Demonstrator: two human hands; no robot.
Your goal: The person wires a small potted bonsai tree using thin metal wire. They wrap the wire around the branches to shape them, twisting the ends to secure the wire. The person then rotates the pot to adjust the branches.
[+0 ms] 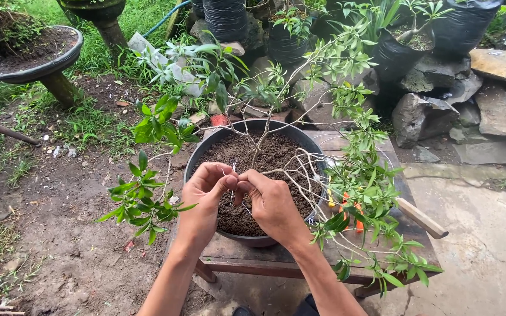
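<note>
Over the round dark plastic pot of brown soil point(201, 153) on the low wooden bench point(335, 143), the left hand point(204, 196) and right hand point(272, 203) meet, fingers point(227, 181) pressed together, pinching a thin pale wire point(233, 169) beside the spindly green-leaved shrub point(323, 123).

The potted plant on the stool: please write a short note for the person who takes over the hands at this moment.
Left hand: fingers pinched on a thin wire above the soil.
Right hand: also pinched on it, fingertips meeting the left ones.
Things: dark round pot of soil on a wooden stool; the small tree stands in it, branches spreading left and right. A wooden handle and something orange lie right of the pot.
Done: some branches look wrapped in pale wire.
Left: the wire in hand looks unattached; its far end is unclear.
</note>
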